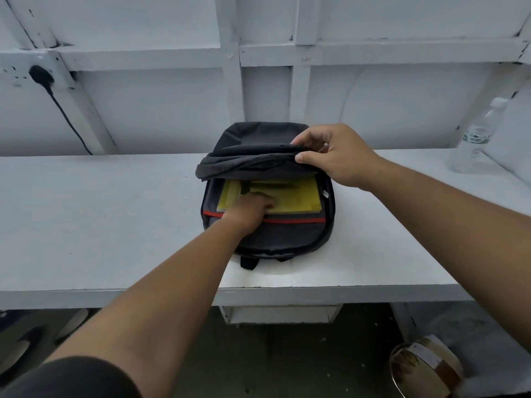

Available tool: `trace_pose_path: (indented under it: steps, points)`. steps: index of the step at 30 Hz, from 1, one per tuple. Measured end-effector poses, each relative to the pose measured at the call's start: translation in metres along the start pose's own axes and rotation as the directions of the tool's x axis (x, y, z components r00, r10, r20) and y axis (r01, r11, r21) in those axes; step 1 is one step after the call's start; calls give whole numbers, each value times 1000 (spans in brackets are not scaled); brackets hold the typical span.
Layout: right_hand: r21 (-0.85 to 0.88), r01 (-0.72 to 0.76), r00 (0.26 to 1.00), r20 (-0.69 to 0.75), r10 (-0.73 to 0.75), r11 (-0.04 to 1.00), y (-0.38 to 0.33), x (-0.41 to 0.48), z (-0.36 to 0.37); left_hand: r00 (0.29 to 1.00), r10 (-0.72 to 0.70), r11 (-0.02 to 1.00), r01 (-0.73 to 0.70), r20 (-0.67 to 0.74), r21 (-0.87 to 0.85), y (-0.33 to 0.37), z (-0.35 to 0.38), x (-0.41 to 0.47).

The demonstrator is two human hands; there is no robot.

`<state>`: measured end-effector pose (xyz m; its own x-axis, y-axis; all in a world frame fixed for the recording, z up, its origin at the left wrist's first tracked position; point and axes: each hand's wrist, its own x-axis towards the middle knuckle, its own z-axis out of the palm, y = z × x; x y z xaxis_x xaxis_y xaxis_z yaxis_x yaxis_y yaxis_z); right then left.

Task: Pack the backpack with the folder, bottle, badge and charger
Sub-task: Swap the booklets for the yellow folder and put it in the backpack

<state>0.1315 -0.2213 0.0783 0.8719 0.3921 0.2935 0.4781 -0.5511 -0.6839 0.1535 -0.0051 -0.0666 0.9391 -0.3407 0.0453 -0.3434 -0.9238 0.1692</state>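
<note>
A dark grey backpack (270,237) with a red trim lies flat on the white table (100,225), its main compartment unzipped. My right hand (336,156) grips the front flap (247,165) and holds it lifted away from me. Inside lies a yellow folder (298,196). My left hand (250,211) reaches into the compartment and rests on the folder, fingers curled against it; whether it grips the folder is unclear. A clear plastic water bottle (477,136) stands at the table's far right. No badge is in sight.
A black plug and cable (43,77) hang from a wall socket at the upper left. White wooden framing backs the table. Below the table's right end stands a round tin (425,366) on the floor.
</note>
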Motion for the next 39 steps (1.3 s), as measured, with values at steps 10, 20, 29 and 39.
trace_pose_path:
  steps: [10, 20, 29, 39]
  points:
    - [-16, 10, 1000, 6, -10, 1000, 16, -22, 13, 753, 120, 938, -300, -647, -175, 44, -74, -92]
    - [-48, -6, 999, 47, 8, 999, 55, -78, 71, 946, -59, 951, -43, -318, -305, 3, -27, -115]
    - [-73, -65, 995, 69, 70, 995, 74, -106, 96, 991, -109, 904, 65, -80, -423, -4, 1, -132]
    - [153, -15, 985, -166, 41, 988, 18, -42, 36, 947, -219, 777, 24, -234, -629, 11, -82, -100]
